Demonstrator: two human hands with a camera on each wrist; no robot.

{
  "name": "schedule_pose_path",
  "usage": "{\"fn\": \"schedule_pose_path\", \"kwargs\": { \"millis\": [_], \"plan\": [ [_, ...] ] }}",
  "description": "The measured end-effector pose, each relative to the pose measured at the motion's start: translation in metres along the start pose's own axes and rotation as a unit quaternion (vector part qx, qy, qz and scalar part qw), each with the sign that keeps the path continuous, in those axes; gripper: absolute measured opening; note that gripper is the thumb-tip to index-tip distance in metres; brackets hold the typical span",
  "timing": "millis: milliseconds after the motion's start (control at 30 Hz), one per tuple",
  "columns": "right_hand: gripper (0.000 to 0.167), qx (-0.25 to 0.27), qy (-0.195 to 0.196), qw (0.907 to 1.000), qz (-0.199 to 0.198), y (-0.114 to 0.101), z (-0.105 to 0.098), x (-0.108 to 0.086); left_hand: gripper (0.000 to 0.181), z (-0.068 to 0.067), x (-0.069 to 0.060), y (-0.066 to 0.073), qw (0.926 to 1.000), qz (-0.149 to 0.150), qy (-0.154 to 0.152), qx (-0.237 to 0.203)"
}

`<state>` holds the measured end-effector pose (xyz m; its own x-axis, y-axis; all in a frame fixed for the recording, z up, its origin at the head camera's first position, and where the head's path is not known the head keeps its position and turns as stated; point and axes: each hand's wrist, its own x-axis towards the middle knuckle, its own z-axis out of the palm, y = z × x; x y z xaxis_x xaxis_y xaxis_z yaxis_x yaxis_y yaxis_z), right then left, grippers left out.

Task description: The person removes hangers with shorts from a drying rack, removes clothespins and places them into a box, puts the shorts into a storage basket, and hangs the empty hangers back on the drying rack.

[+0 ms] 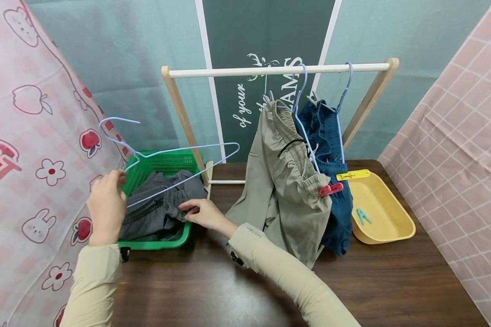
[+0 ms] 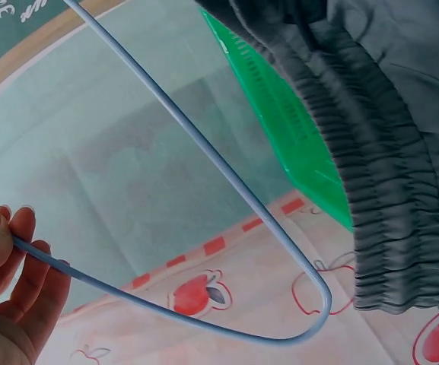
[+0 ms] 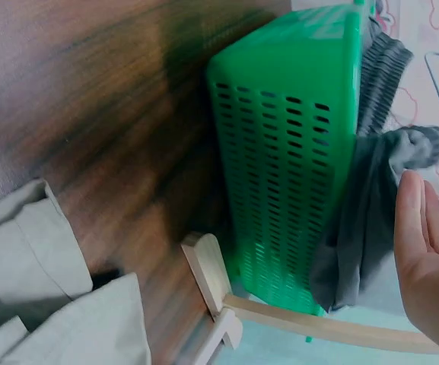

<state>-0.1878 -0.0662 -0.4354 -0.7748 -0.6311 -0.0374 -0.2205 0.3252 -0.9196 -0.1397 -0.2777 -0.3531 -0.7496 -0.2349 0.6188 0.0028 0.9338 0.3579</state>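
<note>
My left hand [image 1: 107,206] grips a light blue hanger [image 1: 180,147] by its wire. The hanger is tilted above a green basket [image 1: 155,245], its hook pointing up and its long bar slanting in front of the clothing. Inside the basket lies a dark grey garment [image 1: 155,218]; its gathered elastic waistband [image 2: 383,190] shows large in the left wrist view. My right hand [image 1: 206,213] is at the basket's right side, fingers fairly straight and fingertips beside the grey cloth [image 3: 356,220]. Whether those fingertips touch the cloth cannot be told.
A rack with a white rod [image 1: 245,71] and wooden legs stands behind. Khaki trousers [image 1: 270,181] and blue denim pants [image 1: 325,136] hang on it, with a red clip [image 1: 330,189] and yellow clip [image 1: 353,175]. A yellow tray [image 1: 386,200] at right holds a teal clip [image 1: 363,216].
</note>
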Motion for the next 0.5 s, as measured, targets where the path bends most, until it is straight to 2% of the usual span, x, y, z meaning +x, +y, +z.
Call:
{"fn": "schedule_pose_path", "kwargs": {
  "millis": [333,500],
  "plan": [
    [0.029,-0.053,0.031,0.9981,0.002,-0.019,-0.037,-0.005,0.017,0.002,0.0,0.017,0.9993,0.016,0.028,-0.017],
    [0.029,-0.076,0.08,0.9939,-0.007,-0.028,-0.06,-0.009,0.02,0.003,-0.001,0.025,0.9986,0.032,0.034,-0.025]
  ]
}}
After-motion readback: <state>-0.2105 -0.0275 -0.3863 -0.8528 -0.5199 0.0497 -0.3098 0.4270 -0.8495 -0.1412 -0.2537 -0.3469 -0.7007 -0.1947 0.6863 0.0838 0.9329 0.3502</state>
